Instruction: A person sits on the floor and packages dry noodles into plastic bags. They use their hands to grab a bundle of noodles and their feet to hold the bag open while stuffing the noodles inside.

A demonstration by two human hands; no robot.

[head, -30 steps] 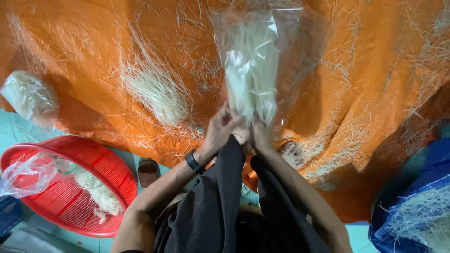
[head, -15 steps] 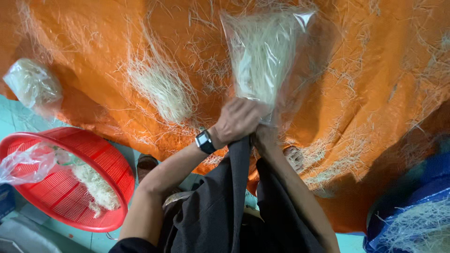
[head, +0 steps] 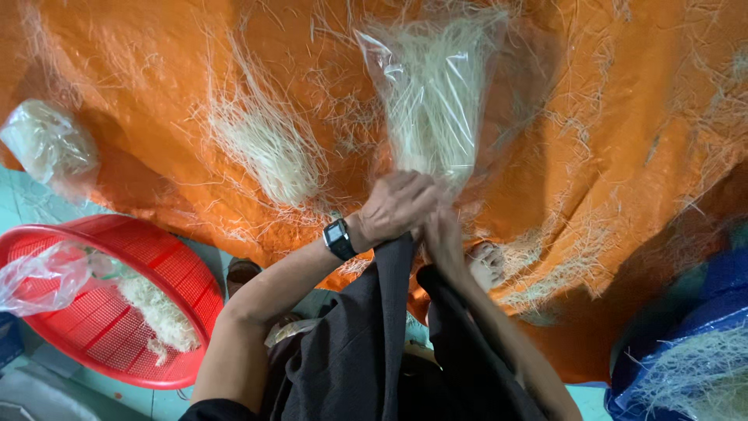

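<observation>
A clear plastic bag (head: 432,93) filled with thin pale noodle strands stands upright over an orange tarp (head: 623,140). My left hand (head: 397,204), with a black wristwatch (head: 340,238) on its wrist, is closed around the bag's lower end. My right hand (head: 444,234) grips the same lower end just beside and below it. A loose heap of the same strands (head: 265,152) lies on the tarp to the left of the bag.
A red mesh basket (head: 167,269) at lower left holds strands and a crumpled clear bag (head: 43,277). Another filled clear bag (head: 48,144) lies at far left. A blue container (head: 725,312) with strands sits at lower right. My dark trousers fill the bottom centre.
The bag has been turned and lifted so its body fans wider above my hands. My left hand has closed over the bag's end, with the right hand tucked under it.
</observation>
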